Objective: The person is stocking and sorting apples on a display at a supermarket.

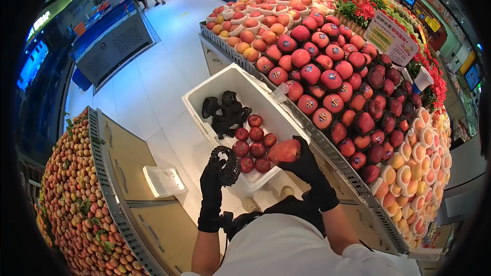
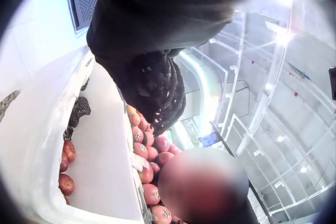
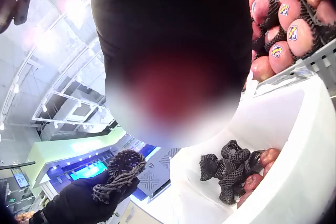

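Both hands wear black gloves. My left hand [image 1: 210, 181] holds a black foam net sleeve [image 1: 228, 167] over the near left edge of the white foam box [image 1: 197, 103]. The right wrist view shows the same sleeve [image 3: 124, 167] with its mouth spread. A large red apple [image 1: 284, 151] is gripped in my right hand [image 1: 310, 169], close over the box's near right corner. Inside the box several smaller red apples [image 1: 257, 149] lie together, and black net sleeves [image 1: 225, 115] are heaped at its far end. A blurred patch covers the right hand's apple in both wrist views.
Right of the box rises a sloped fruit display with stickered red apples [image 1: 310, 74], paler fruit in white nets [image 1: 422, 156] and a sign [image 1: 391, 38]. Small reddish fruit [image 1: 82, 199] fills a stand on the left. A white foam lid [image 1: 163, 181] lies beside its cabinets.
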Demonstrator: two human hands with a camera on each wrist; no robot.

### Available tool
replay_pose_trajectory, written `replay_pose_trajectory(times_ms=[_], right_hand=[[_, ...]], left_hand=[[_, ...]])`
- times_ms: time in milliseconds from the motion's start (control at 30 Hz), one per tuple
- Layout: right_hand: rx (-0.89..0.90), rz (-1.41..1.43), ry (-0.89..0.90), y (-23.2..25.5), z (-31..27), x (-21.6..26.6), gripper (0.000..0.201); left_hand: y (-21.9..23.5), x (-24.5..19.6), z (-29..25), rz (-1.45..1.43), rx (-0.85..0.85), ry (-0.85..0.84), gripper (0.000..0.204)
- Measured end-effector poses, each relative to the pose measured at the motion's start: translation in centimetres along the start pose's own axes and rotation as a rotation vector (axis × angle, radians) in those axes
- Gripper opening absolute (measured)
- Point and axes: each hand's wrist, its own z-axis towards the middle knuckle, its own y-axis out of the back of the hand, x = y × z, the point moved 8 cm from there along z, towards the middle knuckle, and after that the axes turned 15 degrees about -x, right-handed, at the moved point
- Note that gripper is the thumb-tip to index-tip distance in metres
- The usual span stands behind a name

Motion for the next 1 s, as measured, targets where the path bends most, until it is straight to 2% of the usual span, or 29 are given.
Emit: replay_pose_trajectory(times_ms=[100, 200, 233, 333, 533, 767, 867, 967, 1000], right_hand=[[-0.001, 0.001, -0.022, -0.4, 0.6, -0.4, 0.107], [-0.007, -0.022, -0.025, -1.1, 1.9, -1.2, 0.107], [-0.008, -0.035, -0.016, -1.4, 2.3, -1.6, 0.107], [0.006, -0.057, -0.015, -2.6, 3.2, -2.2, 0.107], [0.143, -0.044, -0.075, -5.8, 5.1, -3.2, 0.109], [0.214, -0.100, -0.075, -6.2, 9.7, -6.2, 0.113], [0.235, -0.146, -0.009, -5.6, 11.8, -6.3, 0.105], [0.298, 0.029, -0.103, -5.3, 13.4, -4.2, 0.090], [0.299, 0.017, -0.072, -5.2, 14.0, -4.5, 0.085]], left_hand=[[1.1, -1.8, -0.3, -0.013, -0.067, -0.044, 0.046], [2.6, -1.3, -0.3, 0.043, -0.075, -0.096, 0.047], [3.1, -0.7, -0.1, -0.015, -0.104, -0.012, 0.047], [4.1, 0.1, -0.5, -0.038, -0.214, 0.080, 0.046], [3.0, -0.6, -0.2, -0.016, -0.196, -0.053, 0.047], [1.3, 0.8, 1.3, -0.003, -0.304, -0.027, 0.047], [-0.7, 0.8, 1.3, 0.027, -0.347, -0.017, 0.048], [-2.1, 1.5, 1.4, 0.051, -0.378, -0.003, 0.052], [-2.6, 2.0, 1.4, 0.025, -0.381, 0.006, 0.052]])
